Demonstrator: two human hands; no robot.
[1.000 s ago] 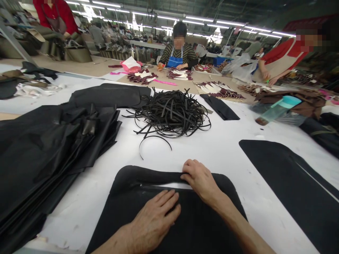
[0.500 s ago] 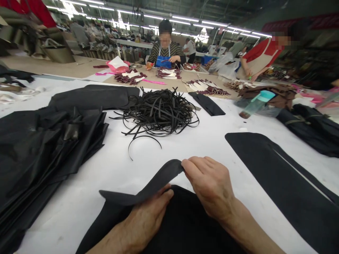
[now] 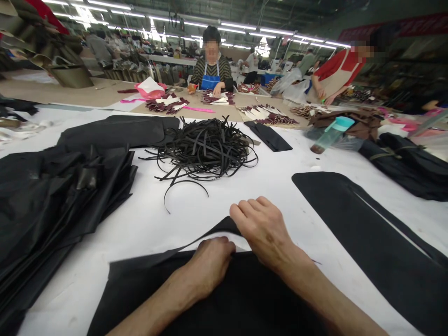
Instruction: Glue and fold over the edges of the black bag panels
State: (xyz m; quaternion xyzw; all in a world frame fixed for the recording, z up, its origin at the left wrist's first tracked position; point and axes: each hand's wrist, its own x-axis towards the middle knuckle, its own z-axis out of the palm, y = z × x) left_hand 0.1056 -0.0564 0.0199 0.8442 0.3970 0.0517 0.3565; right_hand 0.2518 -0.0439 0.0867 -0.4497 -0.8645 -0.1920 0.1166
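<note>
A large black pliable sheet (image 3: 252,298), fabric or leather, lies in front of me at the bottom of the view. My right hand (image 3: 262,226) is closed on a black strip-like edge (image 3: 220,227) and holds it raised in an arc. Under that arc, my left hand (image 3: 212,263) has its fingers curled at the far edge of the sheet, gripping there; its fingertips are partly hidden. White tabletop shows through the gap between the raised edge and the left hand.
A tangled heap of thin black strips (image 3: 210,149) lies ahead. Black sheets are piled at the left (image 3: 52,200), and a long black panel (image 3: 360,233) lies at the right. Beyond stand a teal-lidded bottle (image 3: 332,135) and a person in a blue apron (image 3: 211,77).
The raised edge has been drawn down and pulled taut toward the right. My left hand has moved forward and curled more tightly, and the right hand has shifted slightly left.
</note>
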